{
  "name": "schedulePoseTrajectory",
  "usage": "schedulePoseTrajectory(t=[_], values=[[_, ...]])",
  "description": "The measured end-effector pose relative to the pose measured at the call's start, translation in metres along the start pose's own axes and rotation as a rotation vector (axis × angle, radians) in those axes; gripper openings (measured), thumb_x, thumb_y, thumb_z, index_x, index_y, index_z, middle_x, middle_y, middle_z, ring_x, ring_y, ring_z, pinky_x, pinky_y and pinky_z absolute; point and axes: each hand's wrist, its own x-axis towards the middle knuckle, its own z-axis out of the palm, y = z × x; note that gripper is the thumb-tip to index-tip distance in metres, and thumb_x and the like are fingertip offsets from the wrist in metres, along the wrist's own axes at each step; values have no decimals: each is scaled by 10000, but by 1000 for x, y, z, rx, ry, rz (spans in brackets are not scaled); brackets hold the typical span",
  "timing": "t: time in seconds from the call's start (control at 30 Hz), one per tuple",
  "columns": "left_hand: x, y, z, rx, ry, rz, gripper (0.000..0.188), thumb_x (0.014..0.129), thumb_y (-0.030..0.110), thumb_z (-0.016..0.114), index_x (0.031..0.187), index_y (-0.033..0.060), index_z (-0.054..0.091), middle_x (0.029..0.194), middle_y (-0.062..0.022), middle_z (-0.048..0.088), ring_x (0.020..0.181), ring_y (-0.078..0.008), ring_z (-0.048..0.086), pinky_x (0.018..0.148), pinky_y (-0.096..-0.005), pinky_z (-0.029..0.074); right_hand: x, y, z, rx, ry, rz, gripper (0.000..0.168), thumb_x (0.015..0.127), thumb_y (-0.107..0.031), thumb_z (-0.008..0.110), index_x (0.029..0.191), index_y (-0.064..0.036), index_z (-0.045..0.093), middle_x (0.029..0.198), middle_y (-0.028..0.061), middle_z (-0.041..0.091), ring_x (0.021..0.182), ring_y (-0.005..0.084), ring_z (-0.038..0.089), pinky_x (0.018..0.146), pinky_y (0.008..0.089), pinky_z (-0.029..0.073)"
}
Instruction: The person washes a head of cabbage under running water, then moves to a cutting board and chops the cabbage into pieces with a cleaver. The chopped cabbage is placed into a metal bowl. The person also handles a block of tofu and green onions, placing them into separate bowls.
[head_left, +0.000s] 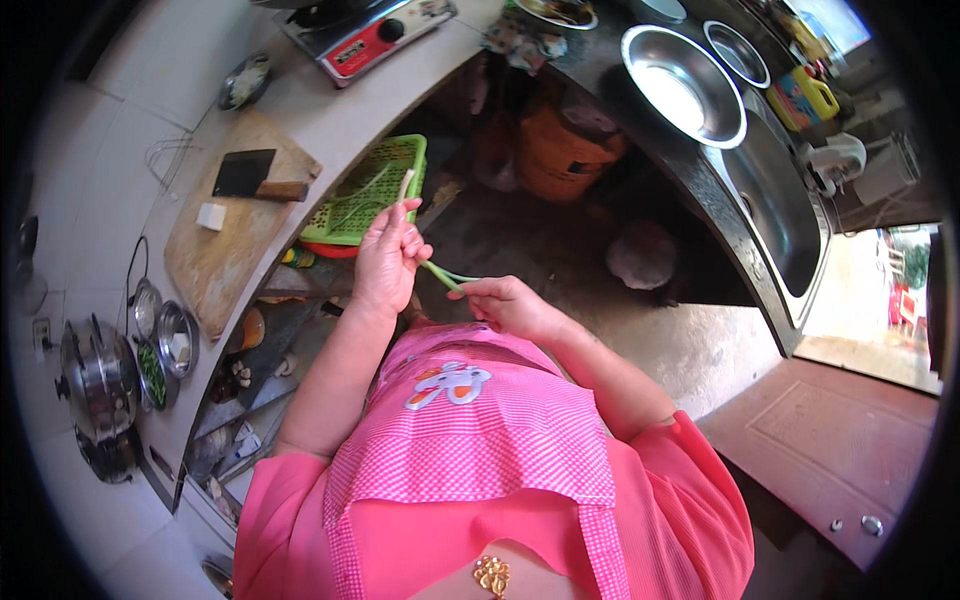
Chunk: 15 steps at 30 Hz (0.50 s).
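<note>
A green onion (439, 274) with a white end runs between my two hands in front of the pink apron. My left hand (390, 255) grips it near the white end, which points up past the fingers. The fingers of my right hand (506, 304) pinch its green part, lower and to the right. Behind my left hand, a green plastic basket (416, 161) holds some long green stalks. On the counter at left, a cleaver (244, 172) with a wooden handle and a white block (211, 217) lie on a wooden cutting board (225, 259).
A portable gas stove (367, 45) stands on the counter at the top. Left are metal dishes, one with chopped greens (151, 375), and a steel pot (97, 375). At right, a large metal basin (682, 86) stands beside the sink (772, 202). An orange container (566, 150) sits under the counter.
</note>
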Motion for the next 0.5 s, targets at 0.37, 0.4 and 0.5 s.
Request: schedulePoseTrajectory(t=[0.37,0.4,0.5], values=[[3,5,-12,-18,74,-18,264,946,289,533,1108,82,561,629,57,354,568,-47,377,570,-214,366,-55,78,-47,-114,370,201,195,921,-139,560,1066,-15,597,819,62,639,738,128,600,678,289,494],[0,6,-14,-31,88,-25,264,948,288,530,1110,82,560,630,57,353,570,-48,378,572,-215,366,-63,93,-65,-130,477,302,190,907,-179,584,994,-17,630,773,51,635,708,122,595,654,286,493],[-4,8,-22,-47,103,-49,262,956,285,515,1115,81,558,631,54,364,574,-50,380,581,-219,369,-97,181,-155,-209,806,236,158,878,-247,627,919,-96,652,698,-30,570,551,70,461,476,220,365]])
